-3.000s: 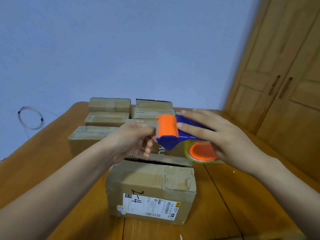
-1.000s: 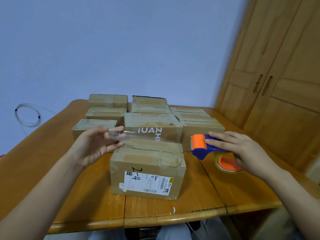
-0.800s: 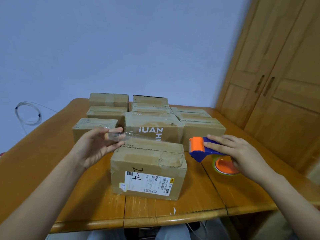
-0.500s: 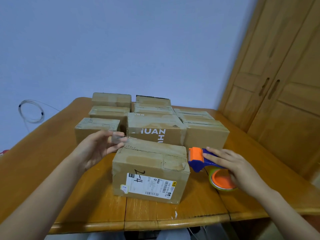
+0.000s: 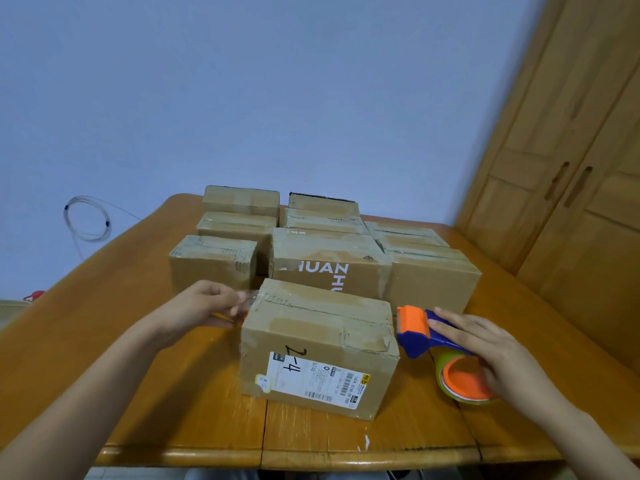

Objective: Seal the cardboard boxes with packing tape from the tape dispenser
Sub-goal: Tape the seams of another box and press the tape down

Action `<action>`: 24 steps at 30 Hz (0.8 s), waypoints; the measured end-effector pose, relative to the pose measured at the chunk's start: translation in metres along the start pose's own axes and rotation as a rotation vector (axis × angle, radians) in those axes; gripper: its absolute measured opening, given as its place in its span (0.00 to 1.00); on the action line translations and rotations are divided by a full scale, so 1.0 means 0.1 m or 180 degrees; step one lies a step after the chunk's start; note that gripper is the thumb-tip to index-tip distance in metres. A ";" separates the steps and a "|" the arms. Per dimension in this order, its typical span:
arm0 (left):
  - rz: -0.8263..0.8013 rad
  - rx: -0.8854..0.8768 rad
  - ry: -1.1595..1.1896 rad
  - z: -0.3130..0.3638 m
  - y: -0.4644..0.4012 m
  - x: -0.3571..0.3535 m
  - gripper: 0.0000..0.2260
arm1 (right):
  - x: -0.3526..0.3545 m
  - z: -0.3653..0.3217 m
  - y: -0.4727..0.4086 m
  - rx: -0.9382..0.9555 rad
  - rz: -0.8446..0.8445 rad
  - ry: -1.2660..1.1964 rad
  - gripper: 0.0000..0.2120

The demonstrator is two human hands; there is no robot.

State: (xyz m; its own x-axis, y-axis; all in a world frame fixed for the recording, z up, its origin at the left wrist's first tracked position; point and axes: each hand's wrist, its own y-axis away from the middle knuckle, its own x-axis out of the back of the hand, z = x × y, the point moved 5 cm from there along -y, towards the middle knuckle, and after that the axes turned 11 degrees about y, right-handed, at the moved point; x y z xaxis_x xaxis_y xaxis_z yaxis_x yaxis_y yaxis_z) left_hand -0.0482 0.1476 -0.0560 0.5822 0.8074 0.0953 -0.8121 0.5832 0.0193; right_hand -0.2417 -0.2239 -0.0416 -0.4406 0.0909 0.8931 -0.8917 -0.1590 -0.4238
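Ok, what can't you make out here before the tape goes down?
Head view only:
- Clear tape strip: transparent, its run across the nearest labelled cardboard box unreadable.
- Blue-and-orange tape dispenser: handle under the right hand.
- Left hand: fingertips blurred.
- Rear boxes: fronts hidden by nearer boxes.

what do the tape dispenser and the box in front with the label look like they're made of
Tape dispenser: apparently moulded plastic, smooth and slightly glossy, in solid orange and blue. Its tape roll looks like clear film on an orange core. Front box: brown cardboard, matte, creased and worn, with a white paper label stuck on.
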 end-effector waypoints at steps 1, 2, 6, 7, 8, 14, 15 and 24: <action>-0.0059 0.0056 0.0063 -0.05 0.00 -0.02 0.21 | -0.02 0.00 -0.03 -0.0035 0.0017 -0.0013 0.55; -0.0101 0.0091 0.0119 -0.09 0.00 -0.05 0.23 | -0.01 0.01 -0.03 -0.0118 -0.0034 -0.0046 0.55; -0.0068 0.0084 0.0263 -0.21 -0.01 -0.12 0.40 | 0.10 -0.02 0.13 -0.0143 0.0049 -0.0074 0.52; 0.0013 0.0087 0.0247 -0.23 0.00 -0.14 0.39 | -0.09 0.02 0.03 -0.0246 0.0109 -0.0136 0.49; 0.0097 0.0091 0.0202 -0.24 -0.01 -0.16 0.36 | -0.21 0.05 -0.01 -0.0250 -0.0185 -0.0107 0.46; 0.0407 0.0366 -0.0352 -0.22 -0.08 -0.17 0.18 | -0.49 0.25 0.01 -0.0067 -0.0179 -0.0033 0.44; 0.0432 0.0458 -0.0621 -0.24 -0.06 -0.17 0.16 | -0.27 0.17 0.05 -0.0099 -0.0024 -0.0144 0.47; 0.2135 -0.0993 -0.0740 0.20 0.12 -0.14 0.16 | 0.01 -0.10 0.01 -0.0093 0.0058 0.0008 0.61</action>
State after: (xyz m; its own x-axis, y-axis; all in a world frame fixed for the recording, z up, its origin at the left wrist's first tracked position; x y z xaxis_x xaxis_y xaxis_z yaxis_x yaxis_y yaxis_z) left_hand -0.0671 0.1413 -0.0374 -0.0814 0.9775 0.1947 -0.9190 0.0020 -0.3943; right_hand -0.2438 -0.2146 -0.0427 -0.4572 0.0908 0.8847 -0.8861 -0.1319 -0.4444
